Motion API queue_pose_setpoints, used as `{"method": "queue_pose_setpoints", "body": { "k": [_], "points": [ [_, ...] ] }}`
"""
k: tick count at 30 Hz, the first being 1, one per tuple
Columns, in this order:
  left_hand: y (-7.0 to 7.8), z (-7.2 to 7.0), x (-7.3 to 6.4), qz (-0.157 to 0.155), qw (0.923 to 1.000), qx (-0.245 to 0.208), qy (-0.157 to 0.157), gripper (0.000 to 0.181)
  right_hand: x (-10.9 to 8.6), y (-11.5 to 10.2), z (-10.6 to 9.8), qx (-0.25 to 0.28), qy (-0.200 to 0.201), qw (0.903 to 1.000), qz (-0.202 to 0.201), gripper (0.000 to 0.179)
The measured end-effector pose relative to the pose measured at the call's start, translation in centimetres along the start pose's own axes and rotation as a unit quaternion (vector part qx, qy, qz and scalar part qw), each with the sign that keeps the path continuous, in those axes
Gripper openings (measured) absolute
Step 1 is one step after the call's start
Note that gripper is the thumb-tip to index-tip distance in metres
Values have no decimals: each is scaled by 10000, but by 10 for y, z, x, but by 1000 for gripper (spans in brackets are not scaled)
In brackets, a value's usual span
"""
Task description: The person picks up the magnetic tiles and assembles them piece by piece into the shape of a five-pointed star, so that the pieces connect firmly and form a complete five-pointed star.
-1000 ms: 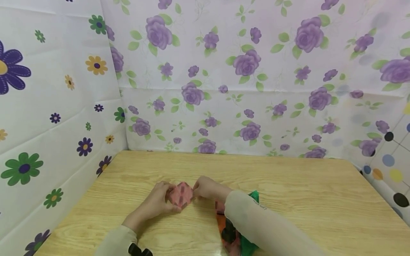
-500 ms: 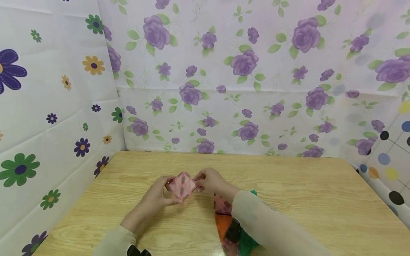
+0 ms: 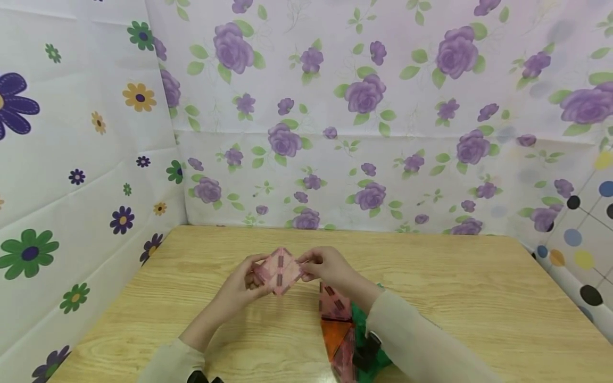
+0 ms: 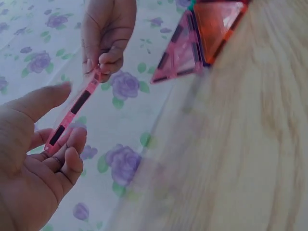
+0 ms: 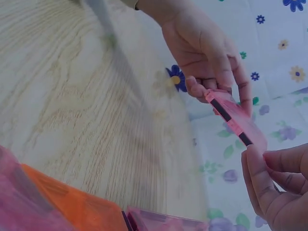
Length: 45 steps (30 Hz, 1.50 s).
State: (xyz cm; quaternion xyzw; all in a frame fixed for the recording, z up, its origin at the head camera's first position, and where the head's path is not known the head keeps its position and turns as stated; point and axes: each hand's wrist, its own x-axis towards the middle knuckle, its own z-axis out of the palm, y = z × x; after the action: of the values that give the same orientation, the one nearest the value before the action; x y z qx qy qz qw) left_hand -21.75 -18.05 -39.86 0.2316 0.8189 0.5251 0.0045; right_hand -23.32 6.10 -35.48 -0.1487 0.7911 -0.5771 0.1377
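Two pink see-through magnetic tiles (image 3: 281, 271), joined edge to edge into a diamond, are held up over the table between both hands. My left hand (image 3: 241, 282) holds their left corner, fingers behind and thumb near the lower edge. At the right corner, my right hand (image 3: 330, 268) pinches the tiles between thumb and fingertips. The left wrist view shows the pink tile (image 4: 72, 110) nearly edge-on, with dark magnet strips along its rim. In the right wrist view, the same pink tile (image 5: 233, 118) spans the gap between the hands.
Below my right forearm lies a flat group of tiles: pink (image 3: 335, 304), orange (image 3: 335, 336) and green (image 3: 375, 364), partly hidden by the sleeve. The wooden table (image 3: 455, 287) meets flower-print cloth (image 3: 335, 175) at the back and left.
Both hands have raised the pink tiles from close to the table and moved them slightly right. The tile group under the right forearm shows more now.
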Motion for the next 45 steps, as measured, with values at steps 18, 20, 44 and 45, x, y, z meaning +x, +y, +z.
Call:
{"method": "queue_pose_setpoints", "body": {
  "k": [18, 20, 44, 45],
  "points": [
    [29, 14, -6, -78, 9693, -2453, 167, 42, -44, -1, -18, -210, -39, 9978, -626, 22],
    [30, 18, -7, -258, 9640, -2634, 239, 38, -50, -1, -18, -296, -55, 9971, -696, 23],
    [35, 51, -10, -870, 9462, -3116, -11, 9, -96, 25, -18, 92, -74, 9982, -582, 27],
    [34, 52, -10, -856, 9464, -3115, -56, 10, -97, 26, -18, 89, -68, 9982, -589, 27]
  ]
}}
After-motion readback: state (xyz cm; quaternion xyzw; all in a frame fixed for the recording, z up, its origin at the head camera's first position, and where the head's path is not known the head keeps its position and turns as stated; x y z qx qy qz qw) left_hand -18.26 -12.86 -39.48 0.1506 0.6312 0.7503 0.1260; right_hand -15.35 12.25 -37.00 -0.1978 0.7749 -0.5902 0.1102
